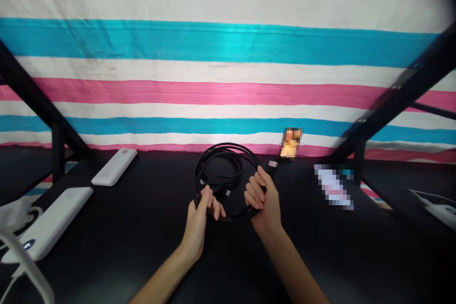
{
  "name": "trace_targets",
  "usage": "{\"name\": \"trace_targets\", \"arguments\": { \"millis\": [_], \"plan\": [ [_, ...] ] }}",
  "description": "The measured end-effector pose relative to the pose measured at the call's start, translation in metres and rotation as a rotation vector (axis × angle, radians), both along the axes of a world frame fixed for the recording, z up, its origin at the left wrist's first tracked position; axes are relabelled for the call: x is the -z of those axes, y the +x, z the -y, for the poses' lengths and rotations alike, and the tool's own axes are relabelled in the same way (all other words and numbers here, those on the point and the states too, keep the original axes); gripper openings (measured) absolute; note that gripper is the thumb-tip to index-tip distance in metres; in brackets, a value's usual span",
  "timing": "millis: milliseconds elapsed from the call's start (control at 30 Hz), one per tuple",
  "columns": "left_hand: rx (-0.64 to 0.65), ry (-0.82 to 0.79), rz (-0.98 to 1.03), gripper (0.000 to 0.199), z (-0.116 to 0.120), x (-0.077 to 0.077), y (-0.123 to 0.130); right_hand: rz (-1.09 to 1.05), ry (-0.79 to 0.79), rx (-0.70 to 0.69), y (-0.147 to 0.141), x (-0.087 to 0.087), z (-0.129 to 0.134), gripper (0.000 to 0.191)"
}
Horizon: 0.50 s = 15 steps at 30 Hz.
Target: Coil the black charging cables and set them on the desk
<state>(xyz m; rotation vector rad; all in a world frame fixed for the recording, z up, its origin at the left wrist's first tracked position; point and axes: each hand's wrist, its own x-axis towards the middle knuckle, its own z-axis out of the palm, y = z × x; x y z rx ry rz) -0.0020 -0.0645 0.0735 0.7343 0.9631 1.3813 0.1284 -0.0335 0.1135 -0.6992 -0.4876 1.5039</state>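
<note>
A black cable (228, 144) is wound into a loose coil of several loops, raised in front of me over the black tabletop. My left hand (199, 221) grips the coil's lower left side, thumb on top and fingers curled around it. On the right side, my right hand (261, 197) has its fingers wrapped around the loops. A plug with a silver end (272, 164) sticks out just past my right hand. Inside the ring, more loops and another silver plug tip (228, 193) are visible. Whether the inner loops rest on the table cannot be made out.
Two white power-bank-like devices (114, 167) lie at the left, with a white charger and cable (16, 216) nearby. A blurred card (291, 144) and blurred packet (334, 187) are at the right. Black frame bars (399, 85) slope along both sides; a striped sheet (228, 42) hangs behind.
</note>
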Motion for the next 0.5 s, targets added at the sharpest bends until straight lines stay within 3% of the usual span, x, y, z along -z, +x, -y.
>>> {"name": "trace_targets", "arguments": {
  "millis": [167, 333, 433, 500],
  "plan": [
    [-0.068, -0.03, -0.142, 0.039, -0.022, 0.005, 0.002, 0.188, 0.009, 0.016, -0.003, 0.019, -0.02, 0.042],
    [-0.047, 0.015, -0.171, 0.032, -0.058, -0.006, 0.007, 0.136, -0.03, 0.032, -0.002, 0.028, -0.056, 0.044],
    [-0.151, 0.095, -0.548, 0.031, -0.084, -0.005, 0.003, 0.199, -0.018, 0.027, -0.001, 0.038, -0.081, 0.037],
    [-0.245, 0.067, -0.846, 0.036, -0.098, 0.005, -0.006, 0.387, -0.048, 0.056, 0.002, 0.051, -0.094, 0.024]
  ]
}}
